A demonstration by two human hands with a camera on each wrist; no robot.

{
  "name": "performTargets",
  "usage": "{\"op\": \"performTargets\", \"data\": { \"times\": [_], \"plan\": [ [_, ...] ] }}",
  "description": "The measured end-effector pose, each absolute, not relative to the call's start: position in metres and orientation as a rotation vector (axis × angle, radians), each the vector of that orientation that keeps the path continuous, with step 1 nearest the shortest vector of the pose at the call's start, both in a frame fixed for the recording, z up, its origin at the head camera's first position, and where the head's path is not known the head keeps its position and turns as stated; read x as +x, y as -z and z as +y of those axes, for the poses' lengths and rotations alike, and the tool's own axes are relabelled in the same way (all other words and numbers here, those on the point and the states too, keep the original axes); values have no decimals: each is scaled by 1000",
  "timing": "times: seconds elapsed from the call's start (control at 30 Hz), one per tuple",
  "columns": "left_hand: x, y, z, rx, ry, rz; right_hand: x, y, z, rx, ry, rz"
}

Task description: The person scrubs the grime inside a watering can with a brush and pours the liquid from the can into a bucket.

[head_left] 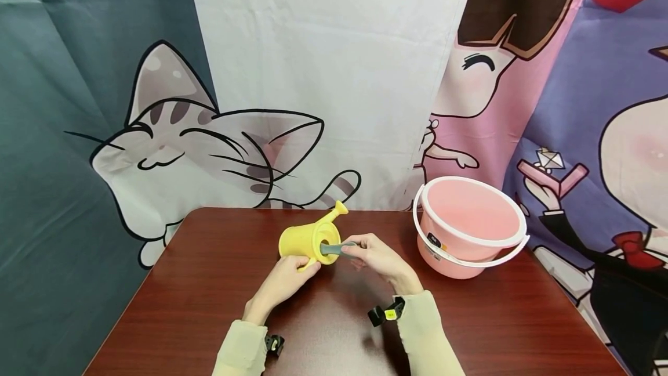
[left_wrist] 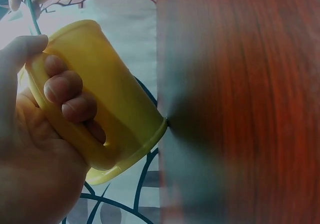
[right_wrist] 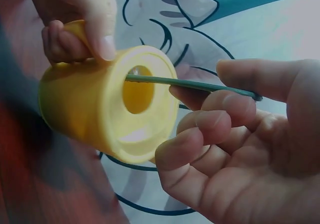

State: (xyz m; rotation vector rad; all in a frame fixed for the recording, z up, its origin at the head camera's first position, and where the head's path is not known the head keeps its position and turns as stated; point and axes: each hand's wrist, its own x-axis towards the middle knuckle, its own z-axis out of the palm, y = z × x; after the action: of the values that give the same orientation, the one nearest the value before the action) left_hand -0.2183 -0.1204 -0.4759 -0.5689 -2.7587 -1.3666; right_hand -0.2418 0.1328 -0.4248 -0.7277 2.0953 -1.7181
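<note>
A yellow toy watering can (head_left: 300, 241) is tipped on its side over the brown table, its round opening facing right and its spout pointing up and to the right. My left hand (head_left: 286, 278) grips its handle, fingers curled through the loop in the left wrist view. Between the thumb and fingers of my right hand (head_left: 380, 259) is a thin, flat grey-green tool (right_wrist: 192, 84). The tool's far end passes through the opening into the can, where it is hidden; its exact kind I cannot tell.
A pink bucket (head_left: 437, 222) with a white rim and handle stands at the table's back right. Behind the table (head_left: 198, 295) hangs a printed cloth (head_left: 334, 62) with a cartoon cat and figures. Each wrist wears a black camera strap.
</note>
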Motion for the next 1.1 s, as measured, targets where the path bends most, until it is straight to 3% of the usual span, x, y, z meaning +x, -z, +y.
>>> {"op": "performTargets", "data": {
  "times": [0.4,1.1],
  "plan": [
    [-219,476,-120,-582,1355,-2753,-242,423,141,-756,1714,2093],
    [-217,476,-119,-568,1364,-2744,-244,447,108,-682,1794,2048]
  ]
}}
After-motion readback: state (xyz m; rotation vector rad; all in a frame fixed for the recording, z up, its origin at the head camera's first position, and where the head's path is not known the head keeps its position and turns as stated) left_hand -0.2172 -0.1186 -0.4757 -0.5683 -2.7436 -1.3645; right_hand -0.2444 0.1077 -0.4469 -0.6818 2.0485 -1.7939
